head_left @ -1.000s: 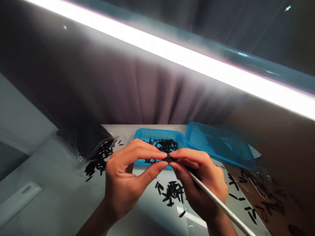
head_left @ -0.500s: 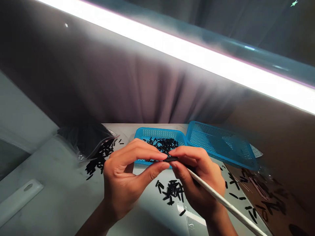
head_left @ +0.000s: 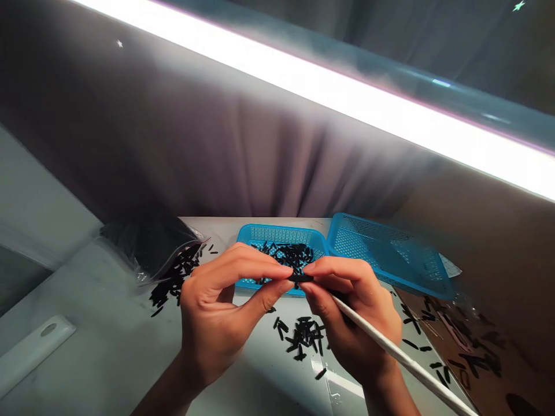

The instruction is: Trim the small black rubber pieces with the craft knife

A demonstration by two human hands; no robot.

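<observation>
Head view | black piece (head_left: 300, 278) between fingertips | both hands (head_left: 236, 297) pinched shut on it

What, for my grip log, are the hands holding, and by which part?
The left hand and right hand pinch a slim black piece at opposite ends; the right also holds a long white rod, grip point hidden.
</observation>
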